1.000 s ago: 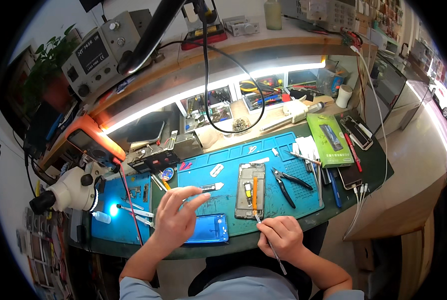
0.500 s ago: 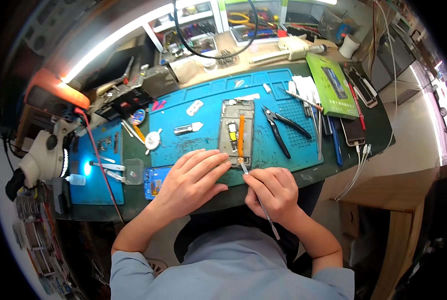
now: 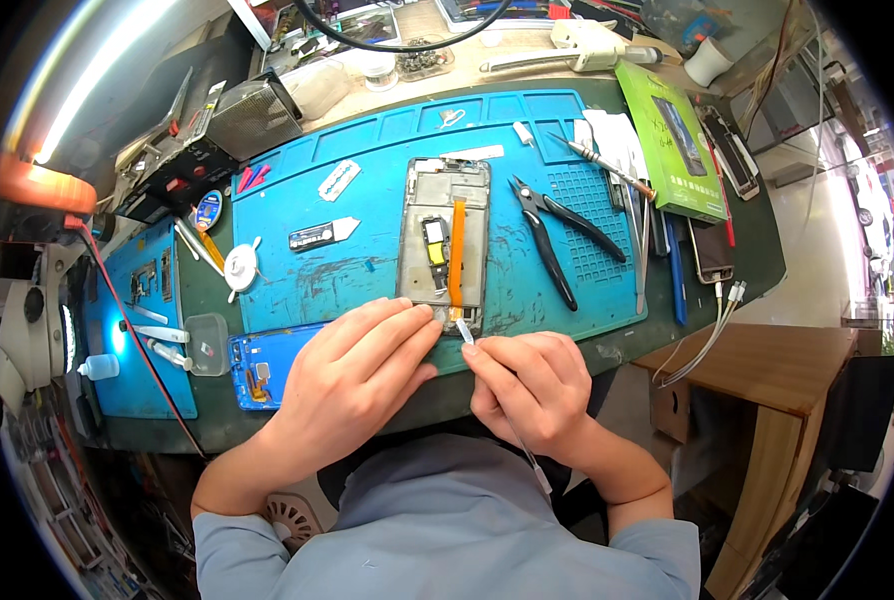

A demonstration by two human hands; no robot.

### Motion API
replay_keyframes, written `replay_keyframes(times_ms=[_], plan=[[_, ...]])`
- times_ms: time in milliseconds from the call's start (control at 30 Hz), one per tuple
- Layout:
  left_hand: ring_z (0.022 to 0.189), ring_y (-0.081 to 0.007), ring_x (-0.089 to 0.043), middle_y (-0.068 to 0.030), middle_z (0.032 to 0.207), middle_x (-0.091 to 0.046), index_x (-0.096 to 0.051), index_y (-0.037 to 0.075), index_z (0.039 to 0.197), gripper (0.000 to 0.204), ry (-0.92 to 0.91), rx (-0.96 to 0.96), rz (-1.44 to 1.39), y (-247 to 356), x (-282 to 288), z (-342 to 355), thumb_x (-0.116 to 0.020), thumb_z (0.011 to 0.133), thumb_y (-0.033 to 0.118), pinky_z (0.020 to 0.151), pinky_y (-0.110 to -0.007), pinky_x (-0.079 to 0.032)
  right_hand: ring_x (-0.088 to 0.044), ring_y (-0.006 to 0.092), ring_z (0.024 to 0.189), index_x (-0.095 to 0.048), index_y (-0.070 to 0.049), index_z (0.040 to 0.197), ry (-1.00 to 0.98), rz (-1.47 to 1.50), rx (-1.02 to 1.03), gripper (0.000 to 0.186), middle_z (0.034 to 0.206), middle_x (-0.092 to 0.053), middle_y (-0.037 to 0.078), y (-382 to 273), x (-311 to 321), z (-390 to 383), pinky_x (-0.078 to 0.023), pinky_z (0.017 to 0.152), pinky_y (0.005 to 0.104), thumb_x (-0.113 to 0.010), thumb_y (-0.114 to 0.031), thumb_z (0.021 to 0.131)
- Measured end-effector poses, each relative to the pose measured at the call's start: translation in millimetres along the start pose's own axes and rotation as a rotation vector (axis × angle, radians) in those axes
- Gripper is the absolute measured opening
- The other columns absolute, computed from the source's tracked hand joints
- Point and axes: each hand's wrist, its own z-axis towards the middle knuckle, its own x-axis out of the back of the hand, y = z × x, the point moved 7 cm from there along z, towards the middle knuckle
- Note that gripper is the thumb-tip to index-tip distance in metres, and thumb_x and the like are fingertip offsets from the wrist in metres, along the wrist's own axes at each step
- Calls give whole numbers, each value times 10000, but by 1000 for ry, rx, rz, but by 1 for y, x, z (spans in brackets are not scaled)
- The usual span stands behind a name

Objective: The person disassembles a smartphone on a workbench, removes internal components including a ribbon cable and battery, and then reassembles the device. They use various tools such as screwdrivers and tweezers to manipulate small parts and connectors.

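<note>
A stripped phone frame [image 3: 422,200] lies lengthwise on the blue repair mat [image 3: 367,270], with an orange flex cable [image 3: 456,255] running down it. Beside the cable sits a small black-and-yellow part [image 3: 435,250]. My left hand [image 3: 352,370] rests with fingers stretched flat, its fingertips on the frame's lower left corner. In a pinch, my right hand [image 3: 532,390] holds a thin metal pry tool [image 3: 540,475]. The tool's upper tip meets the lower end of the cable; the exact contact is too small to make out. A blue phone back cover [image 3: 262,370] lies left of my left hand.
Right of the frame are black flush cutters [image 3: 552,240], a screwdriver [image 3: 607,168] and a green box [image 3: 667,140]. Farther left lie a blade [image 3: 339,181], a utility-knife piece [image 3: 322,234], a white round dispenser [image 3: 241,268] and a clear case [image 3: 207,345]. White cables [image 3: 712,325] hang off the right edge.
The view has shifted, so the bench things sit farther left and higher. Both hands keep nearly the same place at the frame's lower end, and the pry tool stays in my right hand.
</note>
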Motion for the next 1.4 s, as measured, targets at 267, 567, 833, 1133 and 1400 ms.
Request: replay_keyframes(times_ms=[267, 567, 833, 1133, 1400], plan=[[1118, -305, -651, -134, 1173, -677, -690, -30, 1126, 396, -3, 7, -12, 0, 0, 1, -780, 750, 53, 945, -385, -555, -644, 194, 781, -727, -18, 1011, -12, 10, -20, 295, 964, -685, 56, 1, -1, 2, -523, 674, 320, -703, 4, 717], [1102, -269, -658, -116, 1156, -677, -705, -24, 1093, 373, 19, -26, 29, 1, 1, 1, -768, 736, 66, 922, -347, -561, -659, 204, 799, -720, -10, 1030, -20, 14, -21, 276, 973, -689, 70, 2, 0, 2, -530, 685, 323, -706, -10, 755], [1103, -266, -659, -113, 1154, -681, -710, -22, 1089, 365, 26, -21, 29, 0, 1, 1, -766, 739, 66, 921, -347, -562, -664, 207, 793, -716, -6, 1038, -29, 28, -36, 253, 971, -695, 79, 3, 1, 3, -538, 686, 328, -690, -22, 787], [1114, -260, -657, -107, 1160, -683, -707, -13, 1087, 353, 24, -11, 27, -1, 0, 0, -766, 751, 74, 927, -346, -558, -668, 208, 780, -715, -12, 1033, 5, 37, -32, 251, 968, -699, 80, 4, 3, 0, -541, 683, 324, -695, -25, 783], [1032, -299, -679, -130, 1145, -672, -680, 1, 1125, 407, 97, 41, -128, -1, 12, -4, -780, 731, 27, 855, -383, -576, -651, 232, 697, -650, -28, 1025, 45, 436, -128, 258, 867, -677, 96, 6, 25, 0, -522, 624, 327, -727, 56, 794]])
